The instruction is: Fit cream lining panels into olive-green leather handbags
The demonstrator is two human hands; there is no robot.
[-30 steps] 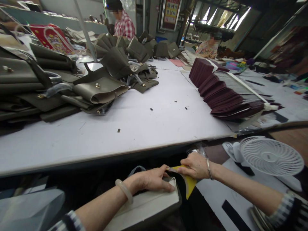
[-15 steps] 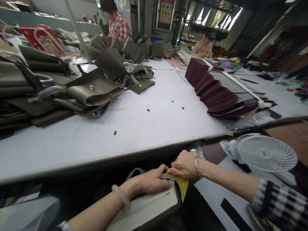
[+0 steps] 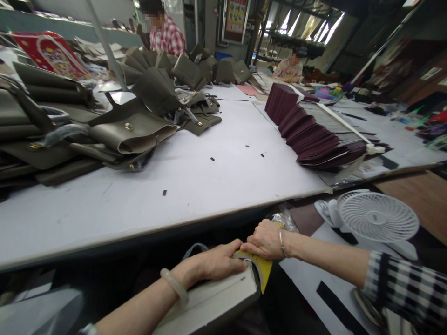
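Observation:
Low in front of me lies a boxy piece, likely a bag point(image 3: 223, 298), with a pale upper face and a dark olive side. My left hand point(image 3: 218, 265) is closed over its far edge, the thumb stretched toward my other hand. My right hand point(image 3: 262, 239) is a closed fist around a yellow piece with a curved edge point(image 3: 266, 270). That yellow piece rests against the bag's right-hand corner, and its upper part is hidden under my fingers. The two hands almost touch.
A white worktable point(image 3: 195, 186) spans ahead, with olive bags point(image 3: 129, 135) piled left and bundled maroon pieces point(image 3: 300, 125) right. A white fan point(image 3: 379, 216) stands beside my right forearm. Two people point(image 3: 169, 35) sit beyond the table.
The view has shifted slightly, so the surroundings sit a little further left. My hands keep nearly the same hold on the bag and the yellow piece.

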